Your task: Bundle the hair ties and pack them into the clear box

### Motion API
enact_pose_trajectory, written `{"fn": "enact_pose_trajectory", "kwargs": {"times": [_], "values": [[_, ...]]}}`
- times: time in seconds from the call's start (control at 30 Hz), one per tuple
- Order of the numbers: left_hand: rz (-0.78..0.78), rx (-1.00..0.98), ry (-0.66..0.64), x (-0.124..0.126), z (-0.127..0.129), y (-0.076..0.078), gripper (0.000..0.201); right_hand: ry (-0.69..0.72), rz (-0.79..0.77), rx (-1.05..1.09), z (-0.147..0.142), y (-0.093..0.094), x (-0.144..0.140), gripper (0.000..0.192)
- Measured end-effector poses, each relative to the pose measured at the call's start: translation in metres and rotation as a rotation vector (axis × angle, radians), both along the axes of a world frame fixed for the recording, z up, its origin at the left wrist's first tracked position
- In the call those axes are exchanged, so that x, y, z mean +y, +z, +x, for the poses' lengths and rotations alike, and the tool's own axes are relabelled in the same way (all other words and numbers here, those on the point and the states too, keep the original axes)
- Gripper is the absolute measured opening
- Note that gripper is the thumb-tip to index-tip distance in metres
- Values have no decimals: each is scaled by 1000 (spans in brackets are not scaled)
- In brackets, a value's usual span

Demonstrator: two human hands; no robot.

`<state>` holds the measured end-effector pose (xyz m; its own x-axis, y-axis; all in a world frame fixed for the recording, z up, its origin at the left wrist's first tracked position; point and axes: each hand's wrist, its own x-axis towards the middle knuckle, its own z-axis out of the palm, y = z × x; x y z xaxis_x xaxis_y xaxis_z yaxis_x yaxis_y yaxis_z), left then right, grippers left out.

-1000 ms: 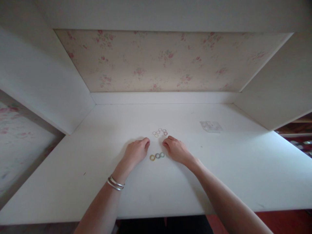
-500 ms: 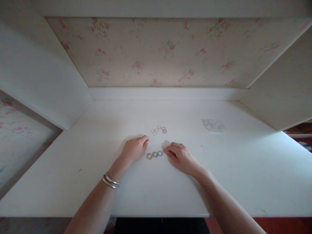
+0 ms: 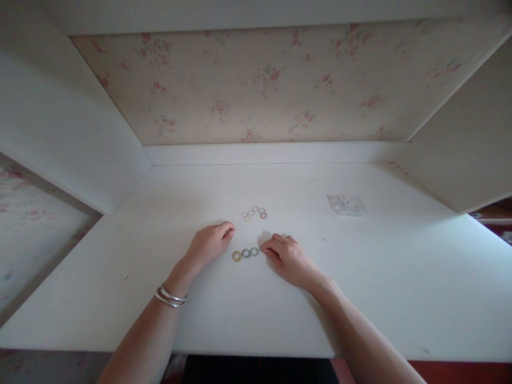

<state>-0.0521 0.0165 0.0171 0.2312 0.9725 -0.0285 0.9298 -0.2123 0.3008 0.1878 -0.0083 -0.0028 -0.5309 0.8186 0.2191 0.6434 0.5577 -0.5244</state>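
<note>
On a flat white table [image 3: 296,320], a round yellow ring [image 3: 237,260], a round grey-blue ring [image 3: 246,257] and a round green ring [image 3: 255,255] lie in one row. The bare right hand [image 3: 287,257], its fingers pressed together, is just beside the green ring; the bare left hand [image 3: 211,244] is curled near the yellow ring. Whether either pinches something, one cannot tell.
</note>
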Motion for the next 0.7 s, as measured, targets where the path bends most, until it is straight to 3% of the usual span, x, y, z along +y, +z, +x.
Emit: {"fn": "enact_pose_trajectory", "kwargs": {"times": [0.2, 0.37, 0.47, 0.7], "values": [[-170, -187, -101, -10, -13, 15, 33, -25, 16, 27, 0, 2, 0, 21], [-240, -137, -160, -21, -14, 24, 50, -94, -12, 38, 3, 8, -2, 24], [-251, -80, -129, -23, -12, 23, 58, -117, -18, 9, 3, 8, -2, 23], [-169, -61, -110, -23, -8, 20, 46, -82, -15, -37, 0, 5, -2, 23]]}}
